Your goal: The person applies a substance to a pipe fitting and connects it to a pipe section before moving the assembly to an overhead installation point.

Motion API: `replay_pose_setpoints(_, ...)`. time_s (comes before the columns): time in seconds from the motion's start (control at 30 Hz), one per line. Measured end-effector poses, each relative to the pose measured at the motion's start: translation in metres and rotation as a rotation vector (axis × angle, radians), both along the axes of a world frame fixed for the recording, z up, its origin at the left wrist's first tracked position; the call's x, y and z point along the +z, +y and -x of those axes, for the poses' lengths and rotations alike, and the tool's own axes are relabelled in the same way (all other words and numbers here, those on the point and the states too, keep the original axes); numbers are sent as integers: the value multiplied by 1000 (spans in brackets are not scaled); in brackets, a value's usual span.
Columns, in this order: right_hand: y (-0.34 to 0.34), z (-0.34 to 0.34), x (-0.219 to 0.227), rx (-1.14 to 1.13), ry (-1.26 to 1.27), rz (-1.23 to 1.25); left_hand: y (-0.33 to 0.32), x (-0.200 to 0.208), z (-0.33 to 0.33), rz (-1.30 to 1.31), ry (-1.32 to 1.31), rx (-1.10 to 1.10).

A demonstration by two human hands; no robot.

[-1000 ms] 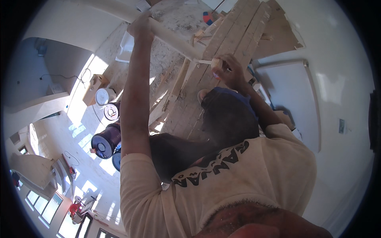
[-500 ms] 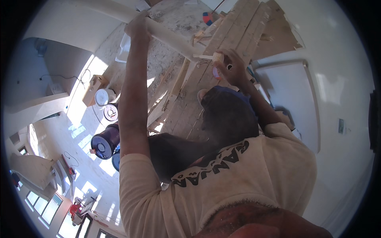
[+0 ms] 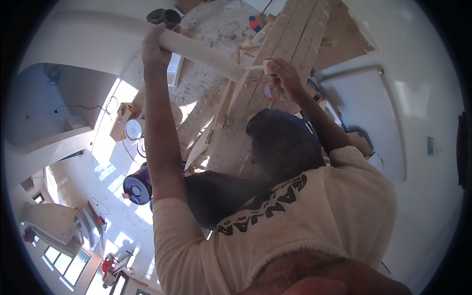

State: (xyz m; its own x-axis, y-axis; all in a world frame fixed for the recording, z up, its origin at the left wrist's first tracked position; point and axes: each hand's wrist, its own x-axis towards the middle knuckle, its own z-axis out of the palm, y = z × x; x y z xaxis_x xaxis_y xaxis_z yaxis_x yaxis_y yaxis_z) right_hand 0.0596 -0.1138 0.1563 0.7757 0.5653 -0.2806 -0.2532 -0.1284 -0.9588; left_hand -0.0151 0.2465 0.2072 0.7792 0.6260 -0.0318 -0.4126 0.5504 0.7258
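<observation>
My left hand point(image 3: 155, 46) is raised with its fingers wrapped around a long, pale, rounded bar-like piece point(image 3: 206, 55). This piece slopes from the pale curved surface at the upper left down to the middle. Near its lower end, my right hand point(image 3: 285, 76) is closed on a small pale block point(image 3: 268, 67). A thin white rod-like strip point(image 3: 254, 68) spans between the block and the bar; whether they are joined I cannot tell. My fingers partly hide the block.
Wooden planks point(image 3: 290, 44) run below my hands, above a debris-strewn floor. Buckets point(image 3: 133, 129), a dark drum point(image 3: 137, 190) and a cardboard box point(image 3: 124, 120) stand at left. A white panel point(image 3: 366, 113) leans at right. Another person in red point(image 3: 107, 268) is far off, lower left.
My left hand has shifted left along the bar, toward its upper end. My right hand has moved slightly and still holds the block. The view has tilted a little.
</observation>
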Motion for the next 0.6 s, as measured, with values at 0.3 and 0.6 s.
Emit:
replay_pose_setpoints(0.3, 4, -13, 29, 45, 295, -198, 30, 5, 18, -12, -399, -280)
replay_pose_setpoints(0.6, 16, -7, 20, 197, 332, -99, 33, 27, 17, -29, -561, -466)
